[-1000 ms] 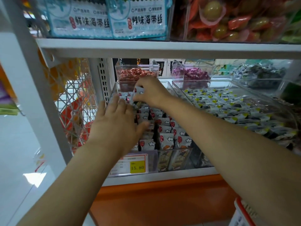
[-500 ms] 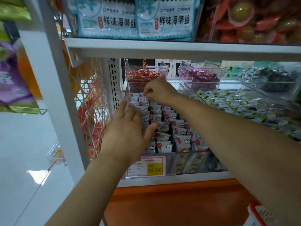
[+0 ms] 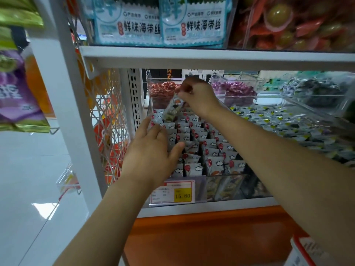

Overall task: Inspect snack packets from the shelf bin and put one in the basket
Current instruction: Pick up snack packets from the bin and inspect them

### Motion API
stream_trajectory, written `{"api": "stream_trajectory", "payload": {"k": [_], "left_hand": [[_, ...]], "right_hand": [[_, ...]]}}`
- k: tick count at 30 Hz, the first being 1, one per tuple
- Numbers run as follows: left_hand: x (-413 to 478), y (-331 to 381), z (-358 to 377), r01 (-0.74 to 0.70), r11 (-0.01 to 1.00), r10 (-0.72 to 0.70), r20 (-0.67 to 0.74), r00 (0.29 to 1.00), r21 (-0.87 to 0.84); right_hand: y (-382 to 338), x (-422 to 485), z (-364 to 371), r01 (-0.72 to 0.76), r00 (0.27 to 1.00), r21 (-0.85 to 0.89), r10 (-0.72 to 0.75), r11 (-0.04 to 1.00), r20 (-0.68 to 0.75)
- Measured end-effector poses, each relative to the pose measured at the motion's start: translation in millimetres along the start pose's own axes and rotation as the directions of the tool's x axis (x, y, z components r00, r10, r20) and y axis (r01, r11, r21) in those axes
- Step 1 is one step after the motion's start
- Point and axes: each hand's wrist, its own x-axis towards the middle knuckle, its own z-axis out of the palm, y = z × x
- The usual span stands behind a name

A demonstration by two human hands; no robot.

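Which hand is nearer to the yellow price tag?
Left. The left hand is over the front packets, just above the price tag; the right hand pinches a raised packet far behind it.

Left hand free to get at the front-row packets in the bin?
Likely yes: the left hand is open above the open-topped clear bin, just beside the front-row packets; the right hand pinches a packet farther back.

A white shelf unit (image 3: 211, 58), with a thick upright post (image 3: 63, 112), a wire mesh panel (image 3: 107, 121) at its left edge and an orange base panel (image 3: 201, 237) below, stands on a glossy pale tiled floor (image 3: 23, 166) that reflects a bright patch of light (image 3: 45, 209).
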Motion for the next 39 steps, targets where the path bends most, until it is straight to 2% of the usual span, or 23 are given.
{"api": "stream_trajectory", "payload": {"k": [2, 4, 7, 9, 11, 14, 16, 19, 22, 27, 30, 33, 38, 39], "left_hand": [[1, 0, -2, 0.015, 1.0, -0.015, -0.003, 1.0, -0.022], [3, 1, -6, 0.01, 1.0, -0.01, -0.024, 1.0, -0.002], [0, 9, -14, -0.042, 0.999, 0.042, -0.188, 0.981, 0.003], [-6, 21, -18, -0.062, 0.991, 0.029, -0.264, 0.964, -0.119], [-12, 33, -19, -0.035, 0.949, -0.039, -0.226, 0.973, -0.315], [-19, 46, -19, 0.08, 0.788, -0.143, -0.055, 0.988, -0.611], [-22, 50, -21, 0.158, 0.592, -0.189, 0.055, 0.98, -0.79], [-24, 54, -22, 0.252, 0.341, -0.235, 0.177, 0.956, -0.906], [-24, 57, -21, 0.292, 0.186, -0.235, 0.246, 0.94, -0.938], [-22, 57, -19, 0.348, -0.007, -0.217, 0.341, 0.914, -0.937], [-19, 59, -18, 0.379, -0.202, -0.195, 0.416, 0.888, -0.903], [-16, 59, -18, 0.385, -0.316, -0.199, 0.457, 0.867, -0.867], [-11, 58, -21, 0.385, -0.458, -0.177, 0.507, 0.844, -0.801], [-11, 59, -22, 0.386, -0.456, -0.176, 0.507, 0.844, -0.802]], "right_hand": [[-4, -21, -16, -0.024, 0.986, 0.127, 0.044, 0.992, -0.158], [-6, -47, -31, -0.051, 0.958, 0.301, 0.132, 0.952, -0.254], [-3, -87, -52, -0.08, 0.945, 0.432, 0.206, 0.898, -0.253], [0, -111, -61, -0.109, 0.945, 0.477, 0.24, 0.872, -0.223], [2, -127, -68, -0.158, 0.942, 0.565, 0.296, 0.81, -0.161], [4, -144, -76, -0.234, 0.931, 0.719, 0.364, 0.655, -0.028], [7, -152, -82, -0.266, 0.923, 0.776, 0.382, 0.572, 0.034], [13, -159, -90, -0.293, 0.913, 0.812, 0.399, 0.505, 0.082], [17, -162, -96, -0.326, 0.913, 0.829, 0.377, 0.454, 0.152], [22, -167, -99, -0.407, 0.89, 0.78, 0.399, 0.475, 0.221], [23, -166, -99, -0.477, 0.86, 0.764, 0.411, 0.434, 0.303], [20, -165, -97, -0.548, 0.811, 0.782, 0.419, 0.296, 0.409], [16, -161, -95, -0.602, 0.702, 0.797, 0.448, -0.045, 0.554], [15, -160, -94, -0.592, 0.692, 0.8, 0.446, -0.098, 0.567]]}}
